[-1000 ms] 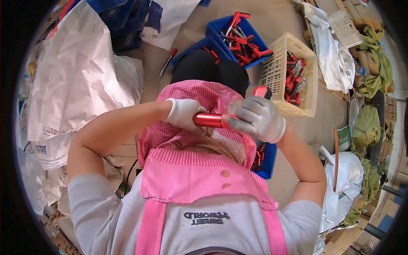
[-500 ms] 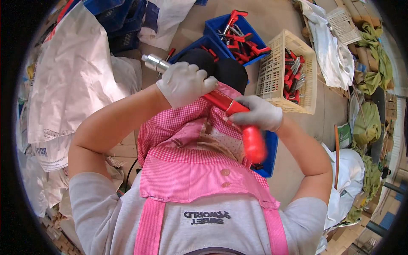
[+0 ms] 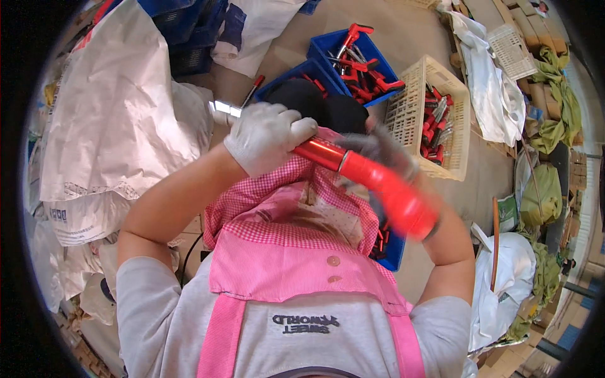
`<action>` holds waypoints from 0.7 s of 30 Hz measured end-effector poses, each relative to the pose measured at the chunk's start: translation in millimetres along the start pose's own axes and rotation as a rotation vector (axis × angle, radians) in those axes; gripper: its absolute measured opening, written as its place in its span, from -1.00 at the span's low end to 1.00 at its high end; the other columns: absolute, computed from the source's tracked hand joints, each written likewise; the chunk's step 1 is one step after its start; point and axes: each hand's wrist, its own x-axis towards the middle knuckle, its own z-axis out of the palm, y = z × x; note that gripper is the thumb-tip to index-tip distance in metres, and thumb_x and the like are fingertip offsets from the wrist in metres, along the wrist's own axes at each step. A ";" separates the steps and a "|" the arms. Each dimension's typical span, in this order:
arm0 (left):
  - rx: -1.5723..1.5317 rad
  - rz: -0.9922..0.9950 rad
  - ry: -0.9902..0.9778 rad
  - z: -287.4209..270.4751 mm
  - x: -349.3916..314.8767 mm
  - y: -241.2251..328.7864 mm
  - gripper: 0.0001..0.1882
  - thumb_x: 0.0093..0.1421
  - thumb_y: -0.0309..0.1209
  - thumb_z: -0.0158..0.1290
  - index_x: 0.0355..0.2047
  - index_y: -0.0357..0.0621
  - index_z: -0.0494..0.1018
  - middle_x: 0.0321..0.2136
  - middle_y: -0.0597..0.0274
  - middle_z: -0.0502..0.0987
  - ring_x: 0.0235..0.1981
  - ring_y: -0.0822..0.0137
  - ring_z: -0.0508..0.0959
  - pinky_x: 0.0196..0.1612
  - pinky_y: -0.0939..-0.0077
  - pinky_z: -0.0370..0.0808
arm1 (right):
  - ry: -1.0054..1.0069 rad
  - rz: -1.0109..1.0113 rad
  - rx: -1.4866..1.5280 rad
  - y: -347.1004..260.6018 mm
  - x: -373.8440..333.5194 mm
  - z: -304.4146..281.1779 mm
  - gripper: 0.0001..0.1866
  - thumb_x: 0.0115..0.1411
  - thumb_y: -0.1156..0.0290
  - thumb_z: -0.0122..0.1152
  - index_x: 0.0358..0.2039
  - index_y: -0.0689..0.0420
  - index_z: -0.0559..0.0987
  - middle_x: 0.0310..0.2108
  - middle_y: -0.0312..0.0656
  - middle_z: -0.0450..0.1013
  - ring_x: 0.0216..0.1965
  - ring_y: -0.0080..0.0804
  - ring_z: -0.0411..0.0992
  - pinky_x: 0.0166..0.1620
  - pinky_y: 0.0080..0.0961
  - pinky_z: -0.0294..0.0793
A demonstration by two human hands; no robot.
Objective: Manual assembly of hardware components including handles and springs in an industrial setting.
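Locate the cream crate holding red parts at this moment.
In the head view, the cream crate is in the upper half, right of centre, just right of the blue bin holding red parts and beyond the person's blurred right hand.

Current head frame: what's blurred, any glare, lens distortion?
Head view: right hand and the near end of the red tool smeared, likely motion blur; left hand much crisper. Head view: glare on the silver tip, highlight along the red tube. Head view: fisheye curvature, black corners.
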 end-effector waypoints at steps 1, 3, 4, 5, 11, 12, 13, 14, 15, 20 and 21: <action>0.153 0.108 0.034 -2.2 1.6 -8.6 -0.87 -0.02 -0.33 0.03 -0.43 0.00 0.43 -0.56 0.26 0.49 -0.48 0.25 0.53 -0.50 0.34 0.42 | -0.031 0.134 -0.064 7.0 -1.2 1.6 -0.40 0.10 0.02 0.15 -0.02 0.26 0.37 -0.27 -0.03 0.48 -0.39 -0.33 0.48 -0.32 -0.59 0.48; 0.292 0.259 0.089 -4.2 5.3 -15.0 -0.79 -0.08 -0.35 0.01 -0.37 -0.04 0.40 -0.63 0.23 0.40 -0.52 0.25 0.51 -0.52 0.35 0.39 | -0.119 0.240 -0.610 1.4 1.8 13.1 -0.68 0.10 0.22 0.18 -0.28 0.23 0.48 -0.39 -0.28 0.49 -0.36 -0.41 0.46 -0.24 -0.42 0.46; 0.287 0.260 0.089 -0.8 4.1 -14.3 -0.79 -0.08 -0.35 0.01 -0.37 -0.04 0.40 -0.63 0.23 0.40 -0.52 0.25 0.51 -0.52 0.35 0.39 | -0.023 0.145 -0.726 1.3 1.1 20.4 -0.69 0.06 0.21 0.22 -0.34 0.21 0.49 -0.47 -0.25 0.49 -0.46 -0.44 0.45 -0.31 -0.47 0.46; 0.231 0.163 -0.050 3.2 4.1 -14.9 -0.80 -0.06 -0.36 0.01 -0.37 -0.05 0.40 -0.62 0.21 0.42 -0.51 0.22 0.52 -0.50 0.33 0.40 | 0.025 0.011 -1.114 -5.2 0.0 29.8 -0.68 0.05 0.22 0.21 -0.31 0.21 0.49 -0.48 -0.23 0.48 -0.47 -0.41 0.45 -0.33 -0.48 0.46; -1.270 -0.538 -0.982 44.3 -14.6 -20.5 -0.71 0.01 -0.38 0.20 -0.29 -0.16 0.38 -0.64 0.28 0.43 -0.60 0.43 0.46 -0.52 0.48 0.43 | 0.136 -0.832 -2.686 -22.7 -0.1 51.9 -0.81 -0.10 0.39 0.13 -0.38 0.01 0.48 -0.55 -0.26 0.35 -0.48 -0.40 0.43 -0.43 -0.45 0.43; -1.780 -0.725 -1.208 49.6 -25.9 -19.6 -0.72 0.01 -0.42 0.20 -0.30 -0.17 0.37 -0.67 0.33 0.40 -0.65 0.49 0.41 -0.59 0.55 0.39 | -0.042 -1.111 -2.703 -27.4 -1.9 55.5 -0.83 -0.11 0.40 0.13 -0.41 0.01 0.47 -0.56 -0.29 0.33 -0.49 -0.42 0.40 -0.43 -0.48 0.42; -1.978 -0.734 -1.296 51.1 -38.4 -16.1 -0.74 0.01 -0.46 0.20 -0.34 -0.17 0.35 -0.69 0.36 0.38 -0.73 0.51 0.37 -0.71 0.65 0.30 | -0.234 -1.393 -2.682 -30.8 -3.8 58.2 -0.84 -0.12 0.41 0.13 -0.44 0.01 0.47 -0.56 -0.33 0.31 -0.51 -0.44 0.38 -0.43 -0.52 0.41; -2.154 -0.580 -1.463 59.3 -47.9 -14.2 -0.81 0.04 -0.39 0.21 -0.48 -0.10 0.38 -0.70 0.40 0.35 -0.67 0.57 0.36 -0.59 0.65 0.33 | -0.318 -1.489 -2.631 -35.3 -7.7 58.2 -0.84 -0.16 0.40 0.16 -0.47 0.01 0.47 -0.56 -0.38 0.27 -0.52 -0.45 0.35 -0.44 -0.54 0.39; -1.944 -0.534 -1.367 51.1 -47.2 -6.5 -0.80 0.02 -0.39 0.22 -0.45 -0.12 0.40 -0.64 0.42 0.38 -0.60 0.56 0.39 -0.52 0.65 0.36 | -0.215 -1.418 -2.619 -36.6 -12.3 55.5 -0.81 -0.18 0.39 0.16 -0.44 0.01 0.49 -0.56 -0.37 0.29 -0.51 -0.43 0.36 -0.44 -0.53 0.40; -1.378 -0.782 -0.796 18.8 -48.8 -9.5 -0.73 -0.01 -0.40 0.25 -0.31 -0.11 0.45 -0.48 0.45 0.46 -0.44 0.54 0.45 -0.38 0.62 0.42 | -0.066 -0.634 -2.124 -9.4 -23.9 37.0 -0.54 -0.24 0.40 0.35 -0.21 0.03 0.51 -0.49 -0.19 0.44 -0.41 -0.16 0.44 -0.35 -0.30 0.44; -1.438 -0.854 -0.636 17.9 -47.7 -16.2 -0.74 -0.01 -0.40 0.25 -0.33 -0.11 0.44 -0.51 0.41 0.45 -0.48 0.53 0.44 -0.42 0.61 0.41 | -0.124 -0.479 -2.073 3.2 -21.1 39.8 -0.52 -0.23 0.38 0.34 -0.18 0.01 0.50 -0.48 -0.19 0.45 -0.39 -0.12 0.44 -0.32 -0.30 0.44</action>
